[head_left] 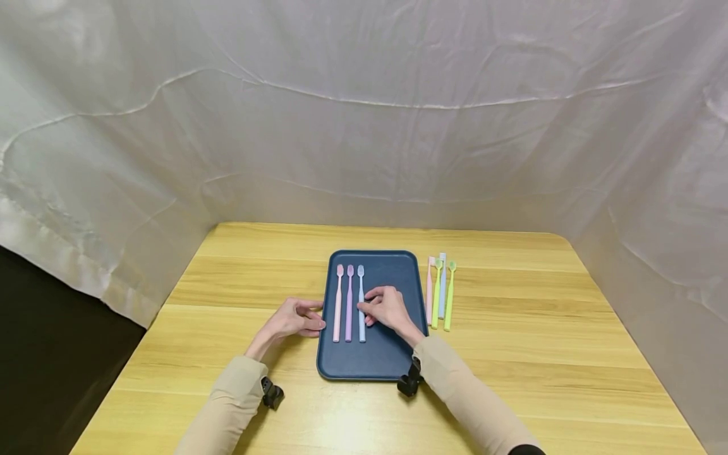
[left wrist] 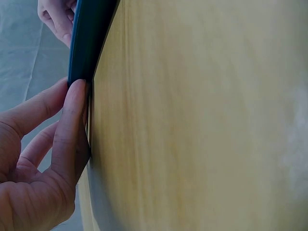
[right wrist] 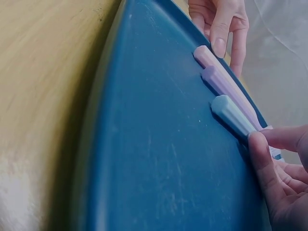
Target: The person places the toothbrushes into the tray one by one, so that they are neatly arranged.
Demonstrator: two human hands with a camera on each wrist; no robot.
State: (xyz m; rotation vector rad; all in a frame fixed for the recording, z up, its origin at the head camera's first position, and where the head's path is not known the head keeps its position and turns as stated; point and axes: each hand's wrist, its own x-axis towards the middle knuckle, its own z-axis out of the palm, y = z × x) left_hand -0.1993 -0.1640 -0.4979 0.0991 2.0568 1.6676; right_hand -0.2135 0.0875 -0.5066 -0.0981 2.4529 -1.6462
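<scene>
A dark blue tray (head_left: 376, 360) holds a pink toothbrush (head_left: 337, 316), a purple toothbrush (head_left: 349, 316) and a light blue toothbrush (head_left: 361, 328), side by side with their heads toward the far end. My right hand (head_left: 388, 308) reaches over the tray and pinches the light blue toothbrush around mid-handle; in the right wrist view its thumb (right wrist: 260, 147) lies against the handle. At the tray's left edge, my left hand (head_left: 293, 319) touches the rim with thumb and fingertips. The left wrist view shows these fingers (left wrist: 72, 110) extended against the rim.
Right of the tray lie another pink toothbrush (head_left: 429, 294), another light blue one (head_left: 442, 287) and two yellow-green toothbrushes (head_left: 449, 303), close together. The wooden table (head_left: 540, 328) ends at a pale curtain (head_left: 398, 158) behind and at the sides.
</scene>
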